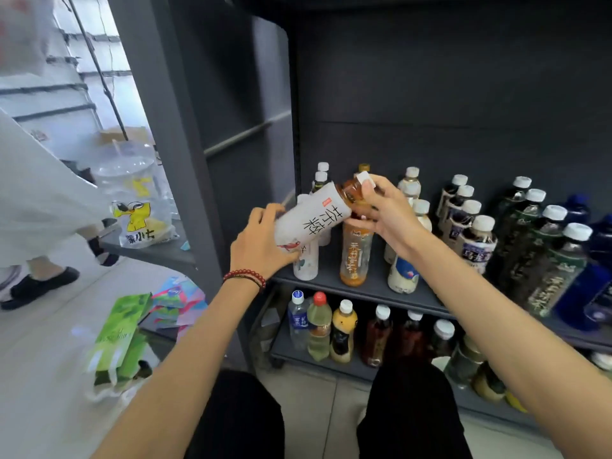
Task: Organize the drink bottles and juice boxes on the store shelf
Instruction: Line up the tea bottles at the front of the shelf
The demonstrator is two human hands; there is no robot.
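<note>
Head camera. Holds one tea bottle [311, 217] in both hands, tipped over, with the cap up to the right and the bottom down to the left. Grips the bottom end of its white label with the left hand [261, 241], fingers curled round it. Pinches the top by the white cap with the right hand [387, 210], fingers bent at the brown neck. Keeps it up in the air, just in front of the left end of the top shelf [371, 294]. Wears red beads [245, 276] on the left wrist.

On the top shelf, behind and under the tea bottle: a white bottle [306, 263] at the left, an orange bottle [356, 256] just beside it, then a milky bottle [402, 273] to the right. Further right, rows of dark bottles [477, 246] with white caps, lined up from far to near. At the right edge, blue bottles [583, 286].

On the low shelf [288, 351], more bottles standing in a row, among them a red-cap bottle [319, 323] near the left end and brown ones to its right.

On the floor at the left, green boxes [116, 336], blurry, with bright packs [178, 299] just behind. Further left, a see-through bag [139, 210] with a yellow drawing, and another person's black shoe [36, 286].
</note>
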